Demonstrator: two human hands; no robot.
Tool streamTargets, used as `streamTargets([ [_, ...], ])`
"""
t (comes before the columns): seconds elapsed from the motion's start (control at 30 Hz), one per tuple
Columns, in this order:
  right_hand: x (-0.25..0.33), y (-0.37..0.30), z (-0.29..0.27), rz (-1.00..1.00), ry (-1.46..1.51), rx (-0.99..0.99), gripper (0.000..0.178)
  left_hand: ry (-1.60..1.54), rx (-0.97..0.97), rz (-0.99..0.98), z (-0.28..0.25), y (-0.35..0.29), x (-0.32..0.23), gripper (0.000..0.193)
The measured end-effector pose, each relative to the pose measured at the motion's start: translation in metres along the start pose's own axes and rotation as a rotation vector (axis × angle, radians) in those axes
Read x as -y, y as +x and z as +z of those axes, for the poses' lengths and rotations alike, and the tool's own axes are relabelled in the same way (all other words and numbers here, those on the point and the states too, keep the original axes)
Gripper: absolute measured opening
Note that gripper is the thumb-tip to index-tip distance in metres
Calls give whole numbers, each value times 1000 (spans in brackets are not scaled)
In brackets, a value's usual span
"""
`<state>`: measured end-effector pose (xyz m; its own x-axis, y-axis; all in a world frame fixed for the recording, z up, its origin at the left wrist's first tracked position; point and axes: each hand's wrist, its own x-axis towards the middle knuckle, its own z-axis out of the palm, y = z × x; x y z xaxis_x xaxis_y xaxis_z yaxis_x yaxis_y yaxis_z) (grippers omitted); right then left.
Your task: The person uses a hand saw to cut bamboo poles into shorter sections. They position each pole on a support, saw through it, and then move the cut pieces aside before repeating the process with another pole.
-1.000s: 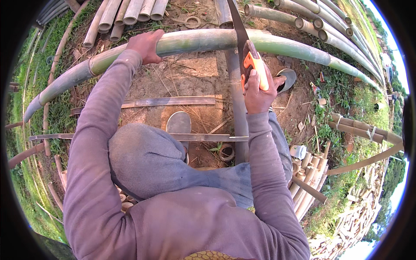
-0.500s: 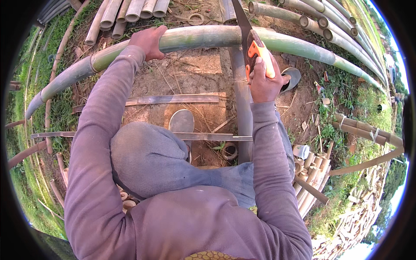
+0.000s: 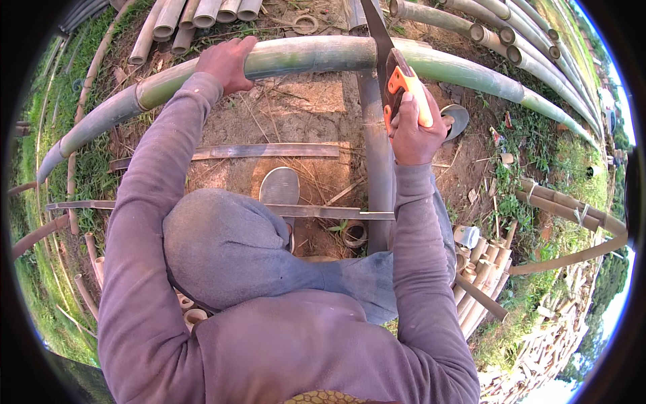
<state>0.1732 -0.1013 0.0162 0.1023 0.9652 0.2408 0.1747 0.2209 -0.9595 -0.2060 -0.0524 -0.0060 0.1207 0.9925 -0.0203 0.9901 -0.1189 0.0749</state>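
Observation:
A long green bamboo pole (image 3: 309,55) runs across the far side of my view, from the left edge to the right. My left hand (image 3: 227,65) is wrapped round it left of the middle. In my right hand (image 3: 415,135) is the orange and white handle of a handsaw (image 3: 381,40). The saw blade points away from me and stands against the pole, right of its middle; whether it has cut in cannot be told. Beneath the pole near the blade lies a grey bamboo support (image 3: 375,135), running toward me.
Cut bamboo poles (image 3: 202,13) lie at the far left, and a stack of poles (image 3: 525,40) at the far right. Two flat strips (image 3: 269,151) cross the ground before my feet. Short bamboo pieces (image 3: 486,273) are bundled beside my right arm. A white container (image 3: 466,236) stands by them.
My right hand and the saw have pulled slightly back toward me. The left hand still grips the bamboo pole in about the same place.

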Motion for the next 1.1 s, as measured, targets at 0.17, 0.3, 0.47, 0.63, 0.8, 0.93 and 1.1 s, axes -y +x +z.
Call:
streamTargets([
  [0.17,-12,-50,-8,47,86,-12,44,11,88,-62,-14,-4,6,84],
  [0.3,-15,-120,-46,89,45,-23,46,4,66,-31,-8,-7,11,86],
  [0.47,-1,-134,-57,87,23,-2,48,-4,148,-58,-15,-27,7,90],
  [0.63,11,-134,-47,85,-16,-6,51,-46,69,-24,-8,-29,13,90],
  [0.8,72,-173,-75,183,-54,-27,58,-57,116,-39,-8,-31,17,83],
  [0.93,93,-175,-86,134,-90,-5,51,-53,8,-42,0,-37,20,77],
  [1.1,29,-14,1,61,-68,38,19,-41,-29,-17,-1,-33,6,68],
])
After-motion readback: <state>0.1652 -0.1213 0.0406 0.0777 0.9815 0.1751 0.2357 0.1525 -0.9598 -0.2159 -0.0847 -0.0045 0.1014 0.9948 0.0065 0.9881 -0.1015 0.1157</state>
